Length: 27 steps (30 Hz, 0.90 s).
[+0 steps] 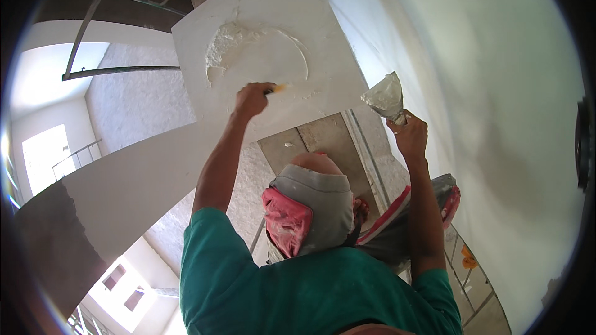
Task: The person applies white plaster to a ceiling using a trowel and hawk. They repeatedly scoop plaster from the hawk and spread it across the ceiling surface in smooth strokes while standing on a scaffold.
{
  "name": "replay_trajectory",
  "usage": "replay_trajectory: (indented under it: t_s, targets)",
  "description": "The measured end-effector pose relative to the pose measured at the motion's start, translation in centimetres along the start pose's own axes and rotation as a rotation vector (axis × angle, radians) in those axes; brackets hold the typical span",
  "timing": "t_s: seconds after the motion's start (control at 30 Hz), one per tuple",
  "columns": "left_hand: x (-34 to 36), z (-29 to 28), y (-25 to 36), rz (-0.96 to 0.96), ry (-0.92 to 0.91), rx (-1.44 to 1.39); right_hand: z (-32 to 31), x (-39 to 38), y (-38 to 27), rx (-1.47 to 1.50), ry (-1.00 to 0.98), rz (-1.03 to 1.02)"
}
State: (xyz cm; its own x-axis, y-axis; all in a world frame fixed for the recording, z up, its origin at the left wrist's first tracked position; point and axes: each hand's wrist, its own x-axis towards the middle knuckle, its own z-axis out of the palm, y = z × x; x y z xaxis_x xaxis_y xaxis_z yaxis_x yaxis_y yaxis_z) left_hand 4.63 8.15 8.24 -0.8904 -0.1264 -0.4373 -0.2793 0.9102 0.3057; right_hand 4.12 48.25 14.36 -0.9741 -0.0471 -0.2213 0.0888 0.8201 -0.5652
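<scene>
My left hand (251,99) is closed around a hand tool with a dark and yellow handle (276,89), against a broad white surface (335,56). Its blade cannot be made out. Just beyond that hand, a thick patch of wet white putty (226,46) lies on the surface, with a thin curved ridge running off to its right. My right hand (410,133) grips a putty knife (386,96) by its handle, held up near the white wall. White putty coats its flared blade, which appears clear of both surfaces.
The white wall (496,118) curves along my right side. Below me are scaffold planks (326,133) and a metal rail (366,155). More scaffold tubes (124,72) stand at the far left. A small orange thing (469,257) lies low at the right. Bright window openings (46,155) show at left.
</scene>
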Motion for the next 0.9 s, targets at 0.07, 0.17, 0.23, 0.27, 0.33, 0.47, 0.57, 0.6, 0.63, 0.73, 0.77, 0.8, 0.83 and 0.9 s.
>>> replay_trajectory:
  t_s: [0.07, 0.17, 0.23, 0.27, 0.33, 0.47, 0.57, 0.6, 0.63, 0.73, 0.77, 0.8, 0.83, 0.9]
  targets:
    - [-0.2, -1.4, -2.7, -0.036, 0.120, -0.312, 0.7, 0.3, 0.0, 0.031, -0.019, -0.019]
    - [-2.6, -3.8, -1.8, -0.104, 0.188, -1.029, 3.1, 1.0, -1.2, 0.083, -0.054, -0.031]
    - [-3.7, -4.0, -0.5, -0.011, 0.296, -1.463, 4.3, 1.8, -3.3, 0.114, -0.079, -0.064]
    - [-4.4, -3.7, 0.4, 0.033, 0.346, -1.621, 4.7, 2.1, -4.7, 0.127, -0.101, -0.091]
    - [-5.5, -3.5, 3.3, 0.096, 0.404, -1.824, 4.7, 2.4, -6.9, 0.158, -0.131, -0.113]
    - [-7.9, -5.0, 8.1, 0.139, 0.395, -1.855, 2.8, 3.0, -11.0, 0.220, -0.184, -0.106]
    - [-8.9, -6.0, 9.7, 0.118, 0.288, -1.474, 0.4, 3.2, -11.6, 0.213, -0.164, -0.134]
    - [-9.7, -7.9, 10.8, 0.113, 0.224, -1.140, -0.2, 3.4, -11.3, 0.203, -0.147, -0.152]
    - [-9.4, -8.4, 11.5, 0.352, 0.318, -0.949, -1.2, 3.5, -11.2, 0.179, -0.152, -0.163]
    - [-8.2, -9.8, 11.0, 0.693, 0.528, -0.525, -3.2, 3.7, -11.8, 0.177, -0.144, -0.193]
    - [-7.5, -10.5, 10.2, 0.758, 0.559, -0.410, -3.6, 3.7, -11.7, 0.188, -0.117, -0.217]
    - [-7.0, -11.8, 9.5, 0.765, 0.569, -0.161, -4.4, 3.7, -11.8, 0.200, -0.083, -0.249]
    - [-6.5, -12.4, 8.8, 0.723, 0.548, -0.171, -5.3, 3.6, -11.8, 0.212, -0.044, -0.277]
    - [-4.6, -11.6, 8.1, 0.665, 0.511, -0.186, -6.9, 3.1, -10.6, 0.299, 0.055, -0.313]
